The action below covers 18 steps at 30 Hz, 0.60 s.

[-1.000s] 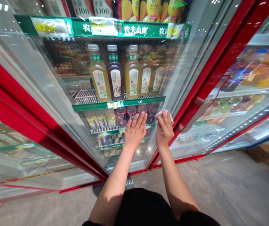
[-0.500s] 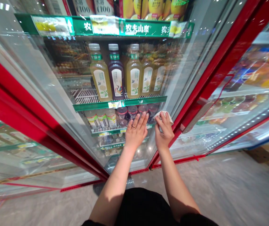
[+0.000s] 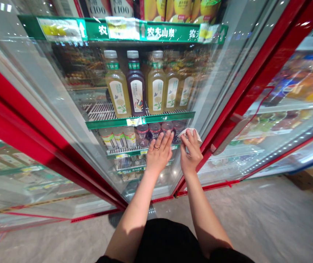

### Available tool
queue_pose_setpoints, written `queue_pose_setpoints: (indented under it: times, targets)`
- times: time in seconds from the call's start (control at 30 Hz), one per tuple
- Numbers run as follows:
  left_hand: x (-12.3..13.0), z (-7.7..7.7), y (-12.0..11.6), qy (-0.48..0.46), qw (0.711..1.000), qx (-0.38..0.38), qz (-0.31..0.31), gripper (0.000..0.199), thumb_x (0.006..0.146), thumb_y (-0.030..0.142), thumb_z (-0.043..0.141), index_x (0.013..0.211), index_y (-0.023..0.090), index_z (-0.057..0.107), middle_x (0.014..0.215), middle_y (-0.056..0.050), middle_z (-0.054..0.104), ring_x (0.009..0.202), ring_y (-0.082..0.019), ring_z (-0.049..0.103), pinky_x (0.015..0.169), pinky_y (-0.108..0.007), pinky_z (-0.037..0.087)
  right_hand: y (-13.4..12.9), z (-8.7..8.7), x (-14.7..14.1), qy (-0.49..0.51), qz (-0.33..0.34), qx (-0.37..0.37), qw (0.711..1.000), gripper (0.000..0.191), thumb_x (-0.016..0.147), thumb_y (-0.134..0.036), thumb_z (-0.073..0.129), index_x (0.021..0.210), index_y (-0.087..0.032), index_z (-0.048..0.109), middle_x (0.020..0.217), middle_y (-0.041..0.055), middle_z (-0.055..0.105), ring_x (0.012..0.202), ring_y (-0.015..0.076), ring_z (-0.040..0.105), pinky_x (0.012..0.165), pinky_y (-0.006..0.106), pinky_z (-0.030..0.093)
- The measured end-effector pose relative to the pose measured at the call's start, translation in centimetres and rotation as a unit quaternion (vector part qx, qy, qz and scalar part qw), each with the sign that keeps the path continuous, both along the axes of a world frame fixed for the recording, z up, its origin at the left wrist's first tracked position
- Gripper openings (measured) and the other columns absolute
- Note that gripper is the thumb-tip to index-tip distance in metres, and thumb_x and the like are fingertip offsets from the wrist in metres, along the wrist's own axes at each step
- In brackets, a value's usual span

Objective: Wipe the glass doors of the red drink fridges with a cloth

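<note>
Both hands are at the glass door (image 3: 71, 98) of a red-framed drinks fridge. My left hand (image 3: 159, 155) lies against the glass with its fingers stretched out, a ring on one of them, and holds nothing. To its right, my right hand (image 3: 191, 151) has bent fingers on a white cloth or tissue (image 3: 197, 134), pressed to the glass close to the door's right edge. Part of the cloth is hidden under the fingers. Behind the glass, dark-labelled bottles (image 3: 143, 136) are partly covered by my left hand.
Upright tea bottles (image 3: 118, 91) stand on a wire shelf behind the glass, under a green label strip (image 3: 156, 33). A red door frame with a handle (image 3: 229, 133) is to the right, beside another stocked fridge. Below is a grey floor (image 3: 255, 226); a brown carton (image 3: 310, 177) lies far right.
</note>
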<state>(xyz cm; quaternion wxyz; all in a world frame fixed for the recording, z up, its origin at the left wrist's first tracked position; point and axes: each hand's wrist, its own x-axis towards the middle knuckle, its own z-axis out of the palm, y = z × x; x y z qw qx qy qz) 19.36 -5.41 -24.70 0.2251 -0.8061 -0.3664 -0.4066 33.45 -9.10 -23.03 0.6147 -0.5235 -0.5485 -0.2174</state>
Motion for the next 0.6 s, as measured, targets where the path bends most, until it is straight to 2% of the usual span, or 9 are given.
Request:
queue_pose_setpoints:
  times: [0.1, 0.2, 0.3, 0.43, 0.53, 0.6]
  targets:
    - [0.0, -0.2, 0.1, 0.001, 1.000, 0.001, 0.001, 0.092, 0.102, 0.025, 0.062, 0.177, 0.021, 0.009, 0.180, -0.001, 0.015, 0.168, -0.018, -0.009, 0.139, -0.041, -0.015, 0.3, 0.1, -0.1, 0.026, -0.011, 0.023, 0.999, 0.036, 0.105, -0.021, 0.059, 0.132, -0.033, 0.079, 0.143, 0.0056, 0.077, 0.149, 0.0283, 0.060, 0.123, 0.061, 0.053]
    - [0.0, -0.1, 0.0, -0.003, 1.000, -0.004, -0.001, 0.093, 0.101, 0.025, 0.062, 0.177, 0.022, 0.007, 0.180, 0.000, 0.017, 0.169, -0.016, -0.009, 0.139, -0.039, -0.015, 1.0, 1.3, -0.5, 0.049, -0.027, 0.050, 0.997, 0.038, 0.106, -0.021, 0.056, 0.135, -0.033, 0.077, 0.145, 0.0054, 0.075, 0.150, 0.0279, 0.059, 0.123, 0.062, 0.052]
    - [0.0, 0.2, 0.0, -0.003, 1.000, 0.000, 0.000, 0.092, 0.102, 0.024, 0.061, 0.177, 0.021, 0.007, 0.180, 0.001, 0.018, 0.168, -0.015, -0.010, 0.138, -0.037, -0.017, 1.3, 2.0, -0.9, 0.035, -0.005, 0.072, 0.997, 0.043, 0.106, -0.016, 0.056, 0.140, -0.034, 0.074, 0.148, 0.0047, 0.073, 0.152, 0.0274, 0.057, 0.124, 0.061, 0.051]
    - [-0.1, 0.3, -0.1, -0.001, 1.000, 0.012, 0.003, 0.091, 0.102, 0.024, 0.060, 0.176, 0.020, 0.007, 0.180, 0.000, 0.017, 0.168, -0.015, -0.011, 0.138, -0.037, -0.018, 0.5, 0.9, -0.9, -0.018, 0.026, 0.065, 0.997, 0.050, 0.104, -0.010, 0.058, 0.143, -0.037, 0.072, 0.149, 0.0036, 0.073, 0.152, 0.0267, 0.057, 0.123, 0.059, 0.053]
    - [-0.1, 0.2, -0.1, -0.001, 1.000, -0.004, -0.005, 0.093, 0.101, 0.024, 0.061, 0.176, 0.021, 0.007, 0.180, 0.000, 0.019, 0.168, -0.015, -0.011, 0.138, -0.037, -0.017, 0.0, -0.1, -0.5, -0.016, 0.005, 0.039, 0.999, 0.045, 0.104, -0.013, 0.058, 0.140, -0.035, 0.074, 0.146, 0.0043, 0.075, 0.149, 0.0279, 0.060, 0.122, 0.059, 0.054]
    - [-0.1, 0.2, -0.1, 0.000, 1.000, -0.009, -0.005, 0.092, 0.102, 0.025, 0.062, 0.177, 0.021, 0.008, 0.180, 0.000, 0.020, 0.168, -0.015, -0.010, 0.137, -0.036, -0.017, 0.2, 0.1, -0.3, 0.017, -0.019, 0.038, 0.999, 0.043, 0.105, -0.015, 0.056, 0.138, -0.035, 0.075, 0.147, 0.0041, 0.075, 0.149, 0.0284, 0.060, 0.123, 0.061, 0.053]
